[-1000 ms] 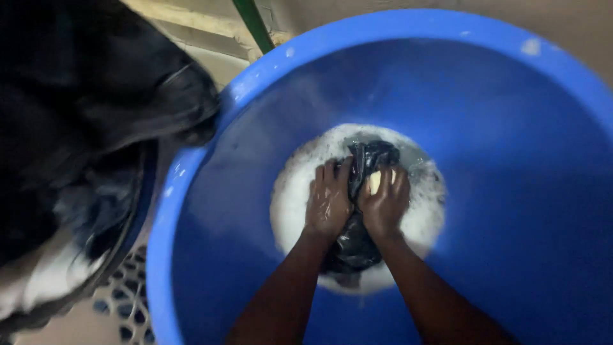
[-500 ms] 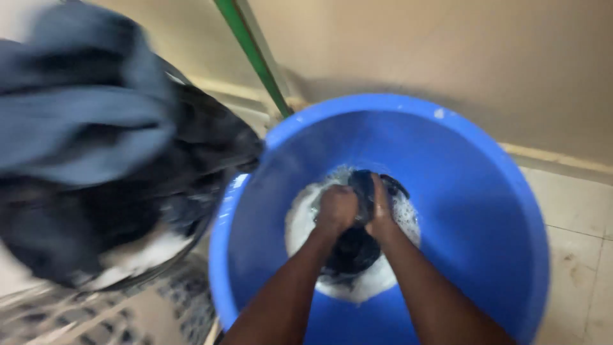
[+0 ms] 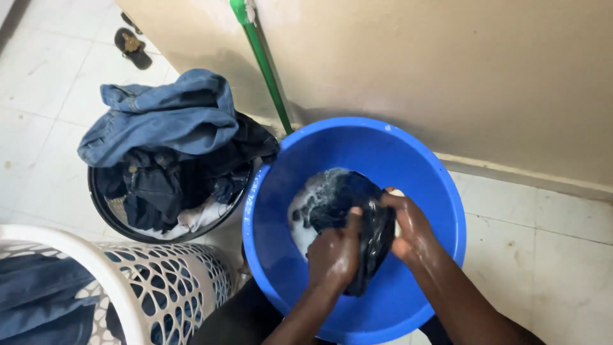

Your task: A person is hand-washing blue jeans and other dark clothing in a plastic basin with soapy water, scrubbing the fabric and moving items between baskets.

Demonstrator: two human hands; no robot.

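Head view, nearest first: the left hand [image 3: 333, 255] and the right hand [image 3: 408, 229] are both clenched on a wet dark garment [image 3: 357, 223], bunching it between them just above the soapy water [image 3: 306, 217] at the bottom of a blue plastic basin [image 3: 440, 191]. Left of the basin stands a white lattice laundry basket [image 3: 159, 281] with blue cloth inside, and behind it a round black basket [image 3: 105, 211] heaped with denim and dark clothes [image 3: 172, 128]. Farther back, a green pole [image 3: 265, 64] leans on the beige wall [image 3: 447, 64], and a sandal [image 3: 133, 48] lies on the tiled floor [image 3: 549, 255].
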